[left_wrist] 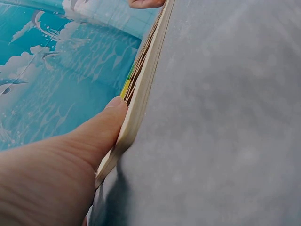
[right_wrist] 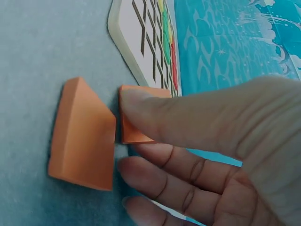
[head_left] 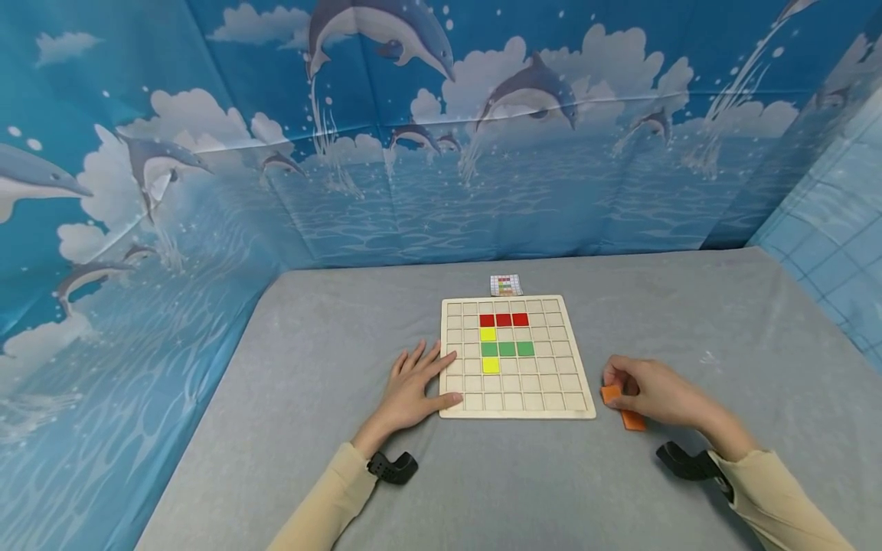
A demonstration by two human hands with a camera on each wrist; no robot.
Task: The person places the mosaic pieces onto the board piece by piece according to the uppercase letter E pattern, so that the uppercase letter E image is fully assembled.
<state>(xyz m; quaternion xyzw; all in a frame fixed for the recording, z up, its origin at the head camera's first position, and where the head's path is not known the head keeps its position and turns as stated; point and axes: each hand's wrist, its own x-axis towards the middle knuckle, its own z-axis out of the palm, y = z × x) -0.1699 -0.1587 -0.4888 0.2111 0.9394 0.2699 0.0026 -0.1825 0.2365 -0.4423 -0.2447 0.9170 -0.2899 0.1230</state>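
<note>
A square wooden grid board (head_left: 517, 390) lies on the grey cloth, with red tiles (head_left: 504, 320), yellow tiles (head_left: 490, 365) and green tiles (head_left: 507, 349) in some of its cells. My left hand (head_left: 411, 392) rests on the board's left edge, fingers spread and thumb on the near left corner; the left wrist view shows the thumb (left_wrist: 101, 132) on the rim. Right of the board, my right hand (head_left: 658, 390) pinches an orange tile (right_wrist: 136, 115) between thumb and fingers. A second orange tile (right_wrist: 87, 141) lies on the cloth close beside it.
A small card (head_left: 506, 285) with a coloured grid pattern lies just behind the board. Dolphin-printed blue cloth (head_left: 427, 207) hangs at the back and left of the grey table surface (head_left: 331, 344). Black wrist bands (head_left: 393, 467) sit on both forearms.
</note>
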